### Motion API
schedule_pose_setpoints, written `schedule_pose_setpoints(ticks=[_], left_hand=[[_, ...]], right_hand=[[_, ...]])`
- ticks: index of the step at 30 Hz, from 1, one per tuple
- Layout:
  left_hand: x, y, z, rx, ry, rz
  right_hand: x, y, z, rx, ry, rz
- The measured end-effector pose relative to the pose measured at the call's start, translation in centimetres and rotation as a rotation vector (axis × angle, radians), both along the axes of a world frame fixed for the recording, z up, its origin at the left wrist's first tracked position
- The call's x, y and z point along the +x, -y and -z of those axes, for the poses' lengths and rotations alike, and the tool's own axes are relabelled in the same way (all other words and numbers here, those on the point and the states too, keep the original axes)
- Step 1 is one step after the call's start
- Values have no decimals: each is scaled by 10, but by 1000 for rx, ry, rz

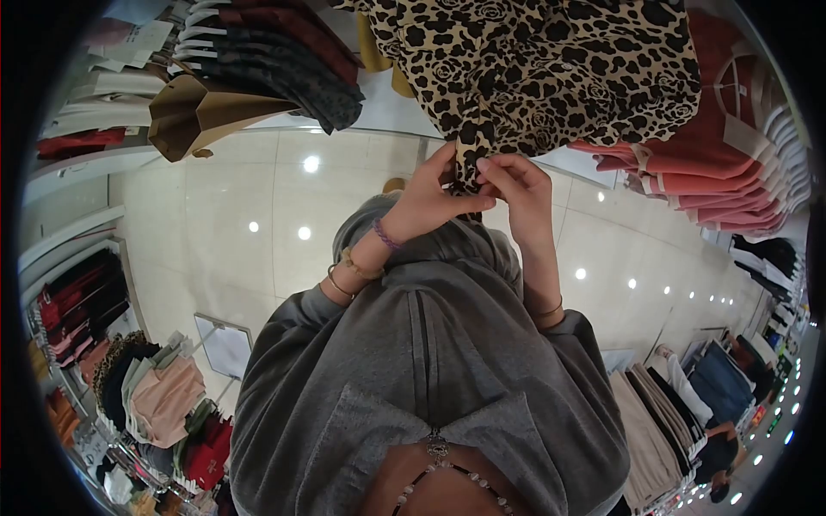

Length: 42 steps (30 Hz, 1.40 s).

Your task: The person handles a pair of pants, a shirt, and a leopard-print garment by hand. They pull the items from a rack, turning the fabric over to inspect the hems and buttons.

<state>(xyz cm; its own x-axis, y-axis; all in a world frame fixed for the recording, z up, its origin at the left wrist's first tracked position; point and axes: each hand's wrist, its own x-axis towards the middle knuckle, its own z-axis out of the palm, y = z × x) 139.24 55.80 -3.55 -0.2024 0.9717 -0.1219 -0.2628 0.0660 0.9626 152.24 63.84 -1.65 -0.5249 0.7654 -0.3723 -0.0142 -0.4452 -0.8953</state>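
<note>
A leopard-print garment (551, 69) spreads over the top middle of the head view, with a narrow end of its cloth reaching down between my hands. My left hand (430, 196) is closed on the left side of that narrow end, its thumb pointing across to the right. On the other side, my right hand (520, 189) pinches the same strip between thumb and fingertips. The lowest bit of the cloth is partly hidden behind my fingers, close in front of my grey top (430, 301).
At the upper left stands a brown paper bag (194, 112) beside dark hanging clothes (275, 69). Pink clothes (705, 163) hang on white hangers at the right. More racks hold folded-looking peach garments (163, 396) and beige trousers (645, 430). A person (718, 456) is at the far lower right.
</note>
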Motion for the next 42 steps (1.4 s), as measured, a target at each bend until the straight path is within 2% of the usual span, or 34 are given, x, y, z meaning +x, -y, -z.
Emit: schedule_pose_setpoints(ticks=[7, 10, 16, 22, 26, 30, 33, 36, 39, 42], left_hand=[[2, 0, -35, -139, -291, -242], [0, 2, -7, -78, -454, -172], [-1, 2, 1, -19, -748, -353], [-16, 5, 0, -78, -959, -408], [-31, 6, -10, -45, -984, -468], [-39, 3, -7, 0, -901, -540], [-40, 2, -11, 57, -941, -595], [-42, 1, -8, 134, -1198, -630], [-32, -1, -7, -32, -207, -476], [-21, -3, -3, -84, 69, -438]], right_hand=[[0, 0, 5, 42, -118, 84], [1, -2, 5, 21, -124, 97], [7, -3, 8, -15, -134, 135], [10, -8, 1, -35, -138, 221], [11, -10, 2, 6, -141, 286], [9, -8, 2, 41, -107, 269], [5, -4, 3, 43, -116, 265], [0, 0, 3, 65, -107, 257], [-5, 4, -1, 117, -74, 198], [-10, 10, -3, 191, -21, 118]])
